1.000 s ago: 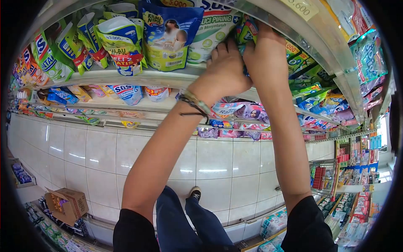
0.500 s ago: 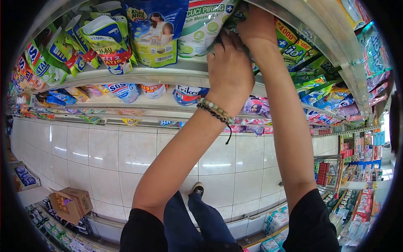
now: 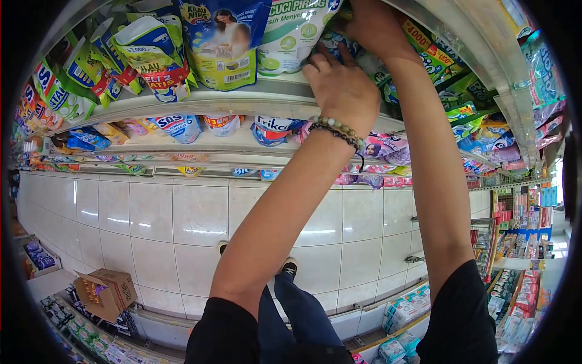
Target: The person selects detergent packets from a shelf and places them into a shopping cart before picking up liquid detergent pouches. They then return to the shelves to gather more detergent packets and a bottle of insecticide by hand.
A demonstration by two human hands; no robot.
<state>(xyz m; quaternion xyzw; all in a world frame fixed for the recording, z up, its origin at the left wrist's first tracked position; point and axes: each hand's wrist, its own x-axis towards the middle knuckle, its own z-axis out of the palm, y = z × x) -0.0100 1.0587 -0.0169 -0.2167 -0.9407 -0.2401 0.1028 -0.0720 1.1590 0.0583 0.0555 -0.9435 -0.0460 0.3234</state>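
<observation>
My left hand (image 3: 347, 91), with two bead bracelets on its wrist, reaches over the top shelf's front lip. Its fingers are spread, the tips against a blue-and-green packet (image 3: 339, 43) at the back. Just left of it stands a white-and-green dish soap pouch (image 3: 291, 37) marked "Cuci Piring". My right hand (image 3: 379, 30) is deeper in, above and right of the left one. Its fingers are mostly hidden among the packets. Green detergent packets (image 3: 433, 60) with price marks lie right beside that wrist.
A blue-and-yellow Kilau Nips pouch (image 3: 223, 45) and smaller refill pouches (image 3: 151, 57) stand further left. Lower shelves hold more packets (image 3: 270, 130). Behind me are an open cardboard box (image 3: 109, 295) on the floor-level shelf and a shopping cart (image 3: 485, 242) to the right.
My left hand has shifted right along the shelf, and its fingers look more spread. My right forearm has also moved right in view. A second shoe now shows below.
</observation>
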